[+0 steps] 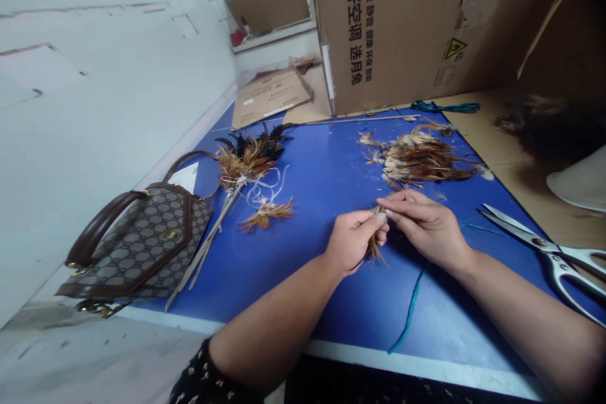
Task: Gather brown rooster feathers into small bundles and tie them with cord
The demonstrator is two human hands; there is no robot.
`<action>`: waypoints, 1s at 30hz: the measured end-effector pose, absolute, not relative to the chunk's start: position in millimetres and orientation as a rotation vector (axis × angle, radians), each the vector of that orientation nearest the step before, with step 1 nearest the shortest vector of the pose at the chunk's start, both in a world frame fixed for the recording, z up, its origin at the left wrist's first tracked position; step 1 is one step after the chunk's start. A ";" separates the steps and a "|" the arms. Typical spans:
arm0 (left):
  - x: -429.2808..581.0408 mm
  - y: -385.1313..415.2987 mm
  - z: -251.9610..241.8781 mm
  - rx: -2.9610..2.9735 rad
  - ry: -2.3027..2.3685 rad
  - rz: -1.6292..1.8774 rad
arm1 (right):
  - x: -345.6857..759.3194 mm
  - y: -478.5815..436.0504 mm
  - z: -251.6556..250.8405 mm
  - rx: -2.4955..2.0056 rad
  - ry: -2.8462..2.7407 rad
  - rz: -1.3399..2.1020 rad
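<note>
With the hands at the clock's centre, a blue tabletop (303, 202) spreads all round them. At 12 to 1 o'clock a tall cardboard box (407, 31) with printed lettering stands along the far edge; its inside does not show. At 9 o'clock sits a patterned handbag (156, 240) with brown trim, its flap down, so its contents are hidden. Just beyond it, toward 10 o'clock, a brown-and-black feather bunch (250, 161) with long pale stalks lies with loose white string (267, 186) beside it. At 3 o'clock a pair of scissors (540, 241) lies with its blades apart. A feather pile (426, 158) spreads at 1 o'clock, and a flat cardboard piece (274, 96) lies farther off at 10 to 11.

The right hand (433, 230) is closed in a pinch, thumb and forefinger at the upper end of a small brown feather bundle (374, 251). The left hand (353, 237) grips that bundle, feather tips poking out below its fingers toward 6 o'clock; whatever sits between the fingertips is too small to make out. At 9 o'clock, well apart, rests a light brown tuft (267, 214). A thin teal cord (409, 312) trails at 5 o'clock.
</note>
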State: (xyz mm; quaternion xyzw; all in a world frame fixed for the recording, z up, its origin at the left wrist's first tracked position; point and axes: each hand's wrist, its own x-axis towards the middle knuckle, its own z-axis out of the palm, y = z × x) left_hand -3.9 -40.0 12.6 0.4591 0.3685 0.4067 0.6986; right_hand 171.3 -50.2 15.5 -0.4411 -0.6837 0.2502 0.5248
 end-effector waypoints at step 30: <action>-15.5 -39.3 27.8 1.073 0.519 0.643 | 182.4 -56.1 49.7 -0.968 -1.732 0.947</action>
